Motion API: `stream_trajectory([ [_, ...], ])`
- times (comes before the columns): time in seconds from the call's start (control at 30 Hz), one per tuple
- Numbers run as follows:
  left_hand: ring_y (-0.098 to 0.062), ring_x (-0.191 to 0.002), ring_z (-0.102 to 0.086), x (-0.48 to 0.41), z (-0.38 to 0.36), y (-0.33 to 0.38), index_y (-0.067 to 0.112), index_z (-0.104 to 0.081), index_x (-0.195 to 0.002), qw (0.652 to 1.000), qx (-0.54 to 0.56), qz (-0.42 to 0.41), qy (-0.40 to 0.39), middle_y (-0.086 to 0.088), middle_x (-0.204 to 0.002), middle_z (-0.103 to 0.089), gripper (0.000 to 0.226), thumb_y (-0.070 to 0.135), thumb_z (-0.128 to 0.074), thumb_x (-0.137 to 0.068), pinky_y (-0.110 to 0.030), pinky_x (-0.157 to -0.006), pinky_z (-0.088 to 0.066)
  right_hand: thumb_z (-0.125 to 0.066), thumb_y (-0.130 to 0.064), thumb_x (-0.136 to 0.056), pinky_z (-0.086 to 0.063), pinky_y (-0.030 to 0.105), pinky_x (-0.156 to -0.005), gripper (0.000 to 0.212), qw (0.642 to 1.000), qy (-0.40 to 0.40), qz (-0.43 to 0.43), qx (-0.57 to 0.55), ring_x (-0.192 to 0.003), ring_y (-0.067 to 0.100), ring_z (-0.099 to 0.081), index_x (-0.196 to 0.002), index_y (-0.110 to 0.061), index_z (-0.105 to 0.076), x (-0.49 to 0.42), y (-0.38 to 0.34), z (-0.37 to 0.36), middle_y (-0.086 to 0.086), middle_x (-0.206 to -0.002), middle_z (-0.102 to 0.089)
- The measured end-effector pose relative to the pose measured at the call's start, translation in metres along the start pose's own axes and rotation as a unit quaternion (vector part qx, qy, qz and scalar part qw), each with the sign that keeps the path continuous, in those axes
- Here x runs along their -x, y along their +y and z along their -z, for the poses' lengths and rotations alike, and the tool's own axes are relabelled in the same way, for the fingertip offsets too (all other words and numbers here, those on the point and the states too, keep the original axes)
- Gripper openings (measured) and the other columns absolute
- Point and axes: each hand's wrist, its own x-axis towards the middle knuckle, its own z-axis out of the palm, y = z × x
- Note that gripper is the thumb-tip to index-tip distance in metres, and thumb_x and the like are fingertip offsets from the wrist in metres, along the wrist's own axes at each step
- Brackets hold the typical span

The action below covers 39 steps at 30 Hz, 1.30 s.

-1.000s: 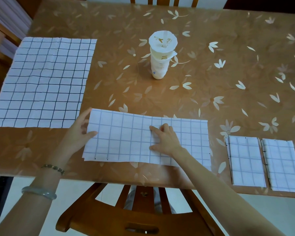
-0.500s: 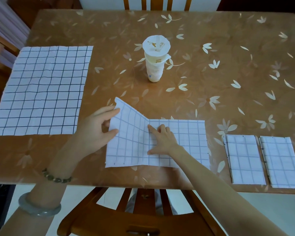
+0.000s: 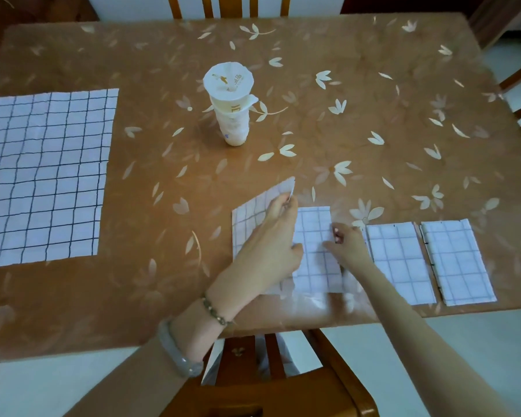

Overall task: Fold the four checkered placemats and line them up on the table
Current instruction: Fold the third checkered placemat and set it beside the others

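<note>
A half-folded checkered placemat [image 3: 315, 254] lies near the table's front edge. My left hand [image 3: 271, 245] pinches its raised left flap by the far corner and holds it over the mat. Just right of it, my right hand [image 3: 345, 246] pinches the mat's right edge. Two folded placemats [image 3: 399, 261] [image 3: 456, 260] lie side by side to the right. One unfolded placemat [image 3: 42, 173] lies flat at the far left.
A white paper cup [image 3: 232, 106] with a lid stands on the brown flowered table [image 3: 373, 130] behind the mats. A wooden chair [image 3: 268, 386] sits under the front edge; another chair back shows at the far side.
My left hand has carried the mat's left flap up and rightward over the middle. My right hand slid from the mat's centre to its right edge.
</note>
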Motion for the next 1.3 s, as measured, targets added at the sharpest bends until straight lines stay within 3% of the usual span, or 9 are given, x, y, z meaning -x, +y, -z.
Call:
stream_trajectory([
  [0.13, -0.029, -0.113, -0.054, -0.032, -0.052, 0.014, 0.008, -0.009, -0.152, 0.999, -0.039, -0.020, -0.015, -0.001, -0.159, 0.001, 0.073, 0.005, -0.050, -0.091, -0.032, -0.076, -0.043, -0.042, -0.009, -0.065, -0.031, 0.028, -0.053, 0.021, 0.996, -0.006, 0.060, -0.066, -0.057, 0.017, -0.039, -0.076, 0.000, -0.058, -0.002, 0.010, 0.004, 0.021, -0.065, -0.052],
  [0.27, -0.034, -0.124, -0.049, -0.058, -0.097, 0.016, 0.002, -0.011, -0.151, 0.999, -0.041, 0.004, -0.020, -0.010, -0.160, 0.001, 0.072, -0.002, -0.050, -0.090, -0.033, -0.085, -0.044, -0.038, -0.002, -0.064, -0.028, 0.032, -0.056, 0.011, 0.990, -0.012, 0.080, -0.113, -0.055, 0.020, -0.032, -0.062, -0.009, -0.046, -0.003, 0.013, 0.006, 0.002, -0.054, -0.036],
  [0.4, -0.034, -0.124, -0.049, -0.076, -0.128, 0.007, -0.003, -0.015, -0.148, 0.999, -0.025, 0.013, -0.035, -0.013, -0.157, -0.006, 0.069, -0.003, -0.051, -0.089, -0.035, -0.089, -0.046, -0.036, -0.005, -0.062, -0.029, 0.035, -0.055, 0.015, 0.991, -0.016, 0.072, -0.110, -0.056, 0.031, -0.038, -0.067, 0.000, -0.049, -0.006, 0.017, 0.004, 0.026, -0.059, -0.044],
  [0.63, -0.034, -0.128, -0.046, -0.097, -0.154, 0.000, -0.002, -0.019, -0.147, 0.999, -0.021, 0.017, -0.025, -0.016, -0.155, -0.010, 0.069, -0.004, -0.053, -0.088, -0.034, -0.096, -0.044, -0.037, -0.004, -0.066, -0.034, 0.045, -0.050, 0.021, 0.991, -0.026, 0.074, -0.106, -0.054, 0.041, -0.043, -0.074, 0.008, -0.053, -0.006, 0.018, 0.004, 0.028, -0.057, -0.046],
  [0.77, -0.031, -0.127, -0.048, -0.097, -0.155, -0.008, 0.021, -0.006, -0.154, 0.997, 0.049, -0.012, -0.059, -0.010, -0.160, 0.010, 0.080, 0.002, -0.051, -0.090, -0.042, -0.092, -0.049, -0.037, 0.007, -0.075, -0.033, 0.037, -0.052, 0.019, 0.991, -0.017, 0.072, -0.111, -0.052, 0.027, -0.041, -0.073, 0.003, -0.055, 0.001, 0.011, 0.010, 0.024, -0.059, -0.049],
  [0.87, -0.023, -0.139, -0.032, -0.083, -0.139, -0.030, 0.023, -0.020, -0.152, 0.996, 0.061, -0.064, -0.008, 0.000, -0.161, -0.002, 0.062, 0.020, -0.049, -0.098, -0.040, -0.107, -0.038, -0.036, 0.005, -0.085, -0.042, 0.039, -0.060, 0.025, 0.986, -0.017, 0.039, -0.159, -0.066, 0.019, -0.045, -0.091, 0.007, -0.060, 0.002, 0.011, 0.013, 0.015, -0.069, -0.048],
  [0.97, -0.018, -0.146, -0.017, -0.065, -0.109, -0.080, 0.013, -0.028, -0.150, 0.991, -0.033, -0.057, 0.113, -0.002, -0.160, -0.018, 0.052, 0.026, -0.042, -0.101, -0.037, -0.120, -0.016, -0.043, -0.006, -0.090, -0.047, 0.037, -0.073, 0.021, 0.983, -0.002, -0.003, -0.184, -0.073, 0.017, -0.048, -0.098, 0.005, -0.059, 0.002, 0.012, 0.013, 0.007, -0.074, -0.050],
  [1.03, -0.017, -0.148, -0.010, -0.054, -0.091, -0.121, 0.010, -0.023, -0.151, 0.979, -0.128, -0.022, 0.156, -0.005, -0.160, -0.017, 0.055, 0.031, -0.035, -0.102, -0.033, -0.120, -0.004, -0.048, -0.007, -0.085, -0.042, 0.034, -0.067, 0.015, 0.989, 0.001, 0.029, -0.145, -0.065, 0.015, -0.044, -0.088, 0.004, -0.059, 0.002, 0.012, 0.011, 0.005, -0.067, -0.047],
  [1.3, -0.024, -0.147, -0.016, -0.050, -0.096, -0.167, 0.000, -0.021, -0.150, 0.946, -0.311, -0.002, 0.095, -0.014, -0.158, -0.019, 0.081, 0.060, -0.019, -0.096, -0.047, -0.119, -0.008, -0.045, 0.004, -0.083, -0.034, 0.026, -0.062, 0.021, 0.988, -0.014, 0.053, -0.142, -0.058, 0.012, -0.038, -0.085, -0.001, -0.065, 0.004, 0.012, 0.012, -0.001, -0.058, -0.044],
])
